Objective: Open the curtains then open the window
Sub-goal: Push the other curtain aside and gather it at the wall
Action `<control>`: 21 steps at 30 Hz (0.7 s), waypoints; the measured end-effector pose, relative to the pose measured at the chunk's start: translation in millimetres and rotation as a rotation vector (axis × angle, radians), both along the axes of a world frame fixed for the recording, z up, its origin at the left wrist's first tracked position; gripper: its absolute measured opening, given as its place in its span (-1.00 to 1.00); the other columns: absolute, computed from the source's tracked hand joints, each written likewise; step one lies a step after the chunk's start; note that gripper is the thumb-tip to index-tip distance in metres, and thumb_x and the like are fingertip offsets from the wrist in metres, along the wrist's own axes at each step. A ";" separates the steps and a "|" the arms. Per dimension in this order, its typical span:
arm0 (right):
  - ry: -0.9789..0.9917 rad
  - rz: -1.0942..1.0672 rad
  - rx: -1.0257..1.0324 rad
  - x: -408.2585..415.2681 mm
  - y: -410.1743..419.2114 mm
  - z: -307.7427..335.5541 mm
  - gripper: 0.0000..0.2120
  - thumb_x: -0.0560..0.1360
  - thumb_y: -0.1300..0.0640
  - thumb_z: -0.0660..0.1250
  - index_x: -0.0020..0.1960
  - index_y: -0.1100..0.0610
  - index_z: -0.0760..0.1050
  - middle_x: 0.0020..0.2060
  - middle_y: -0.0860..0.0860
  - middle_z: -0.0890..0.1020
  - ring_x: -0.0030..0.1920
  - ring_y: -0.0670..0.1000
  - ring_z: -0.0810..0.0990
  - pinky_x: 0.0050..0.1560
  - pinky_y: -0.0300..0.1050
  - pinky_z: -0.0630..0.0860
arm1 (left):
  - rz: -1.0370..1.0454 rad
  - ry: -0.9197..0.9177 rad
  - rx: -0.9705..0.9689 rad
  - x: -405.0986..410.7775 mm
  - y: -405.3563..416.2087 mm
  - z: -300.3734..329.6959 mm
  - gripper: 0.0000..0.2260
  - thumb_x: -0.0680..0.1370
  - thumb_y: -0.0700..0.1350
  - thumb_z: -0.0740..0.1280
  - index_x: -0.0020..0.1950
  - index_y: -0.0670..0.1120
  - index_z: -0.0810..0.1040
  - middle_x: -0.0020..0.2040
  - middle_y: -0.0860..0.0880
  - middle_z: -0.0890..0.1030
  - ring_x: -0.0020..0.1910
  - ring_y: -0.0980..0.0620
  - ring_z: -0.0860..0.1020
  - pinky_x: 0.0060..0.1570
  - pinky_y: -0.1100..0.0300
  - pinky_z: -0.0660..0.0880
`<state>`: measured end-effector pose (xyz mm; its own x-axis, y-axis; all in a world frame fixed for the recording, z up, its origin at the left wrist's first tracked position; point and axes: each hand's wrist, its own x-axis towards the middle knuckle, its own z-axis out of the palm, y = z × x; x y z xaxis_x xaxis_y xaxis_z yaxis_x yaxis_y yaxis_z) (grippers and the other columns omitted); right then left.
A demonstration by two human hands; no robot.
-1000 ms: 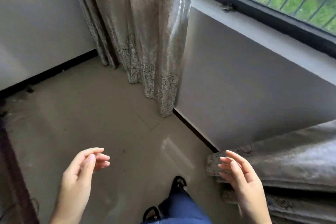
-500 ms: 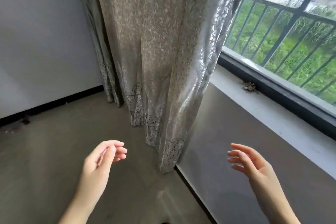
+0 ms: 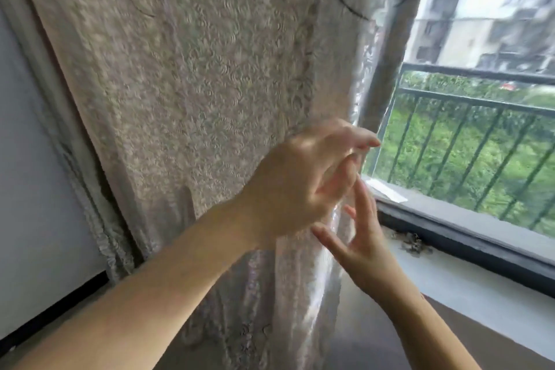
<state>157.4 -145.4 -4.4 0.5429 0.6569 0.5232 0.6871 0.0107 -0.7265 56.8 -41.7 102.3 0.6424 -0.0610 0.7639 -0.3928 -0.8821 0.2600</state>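
A beige patterned curtain [image 3: 195, 93] hangs over the left part of the window and fills most of the view. Its right edge falls beside the dark window frame. The window [image 3: 468, 141] shows glass with a railing and greenery behind it. My left hand [image 3: 303, 180] is raised in front of the curtain's right edge, fingers apart and curled, blurred by motion. My right hand [image 3: 360, 237] sits just below it, fingers spread, right at the curtain's edge. I cannot tell whether either hand touches the fabric; neither is closed on it.
A grey window sill [image 3: 468, 273] runs along the right, with a small clump of debris [image 3: 411, 240] on it. A white wall [image 3: 33, 189] with a dark skirting board stands on the left. Apartment blocks show outside.
The view has swung up from the floor to the curtain and window. Both hands rose from waist height and came together at the curtain's right edge.
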 end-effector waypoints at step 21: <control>-0.071 -0.064 0.251 -13.7 373.1 60.2 -0.49 0.56 0.22 -0.03 0.48 -0.07 0.09 0.48 -0.12 0.21 0.45 -0.14 0.15 0.44 0.00 0.21 | 0.259 -0.215 1.425 78.3 369.3 117.7 -0.41 0.54 0.04 -0.02 -0.57 -0.13 0.55 -0.62 -0.02 0.56 -0.60 0.03 0.48 -0.17 0.18 0.42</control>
